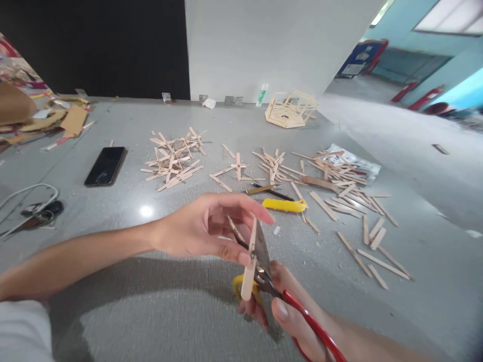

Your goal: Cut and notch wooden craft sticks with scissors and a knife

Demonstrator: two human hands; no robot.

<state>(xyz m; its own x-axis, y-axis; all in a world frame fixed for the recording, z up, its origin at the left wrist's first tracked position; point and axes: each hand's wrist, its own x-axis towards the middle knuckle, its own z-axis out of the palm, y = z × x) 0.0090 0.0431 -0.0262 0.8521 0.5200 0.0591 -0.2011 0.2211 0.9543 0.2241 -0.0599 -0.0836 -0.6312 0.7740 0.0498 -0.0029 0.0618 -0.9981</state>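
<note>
Grey worktop (pixel 377 327) fills most of the head view, with a black panel (pixel 113 45) and a pale panel (pixel 271 45) standing along its far edge. At upper right, beyond the worktop, are a pale floor (pixel 396 120) and a blue-green wall (pixel 460 60).

Below the centre of the frame, the left hand (pixel 222 234) has its grip curled round, thumb and fingers closed on a flat wooden stick (pixel 249 274), which is tilted close to upright. At lower right, the right hand (pixel 298 322) has its grip closed around the red handle of a cutting tool (pixel 264 274), whose metal blades are at the stick. A yellow loop (pixel 237 286) shows behind the stick, near the right fingers.

Loose sticks (pixel 173 163) lie scattered from left of centre to the right side. A yellow cutter (pixel 285 205) lies just beyond the hands. A black phone (pixel 105 167) lies at left; a small stick-built frame (pixel 289 120) and a green-and-white tube (pixel 261 95) stand at upper right of centre.
</note>
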